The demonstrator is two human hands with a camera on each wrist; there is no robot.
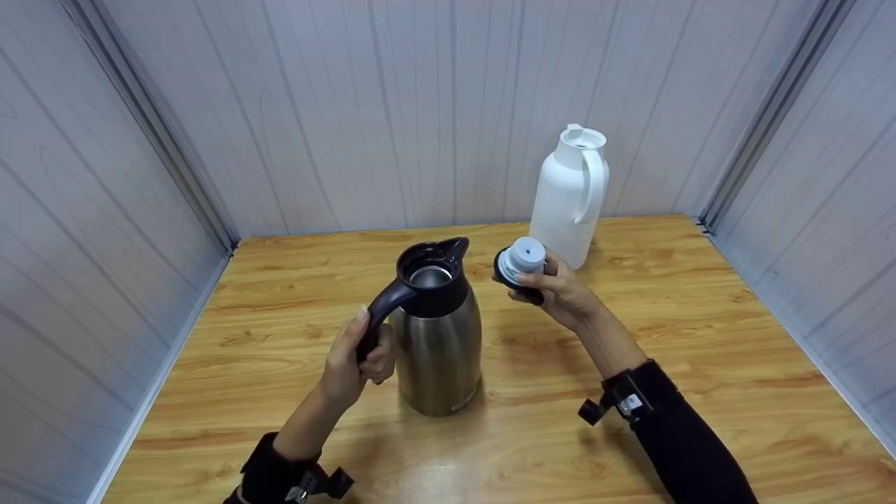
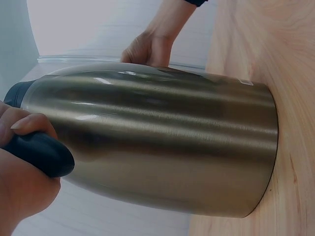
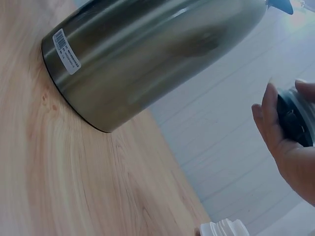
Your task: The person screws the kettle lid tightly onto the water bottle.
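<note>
1. the steel vacuum jug stands upright on the wooden table, its mouth uncovered.
2. the left hand wraps its fingers round the jug's dark handle.
3. the right hand pinches the stopper lid, lifted just right of the jug's spout.
4. behind that lid stands a white plastic jug.
5. the steel body looks smooth, slippery and rigid, likely weighty; the handle seems the safest hold.

Black sleeves, clipped black wrist mounts
</note>
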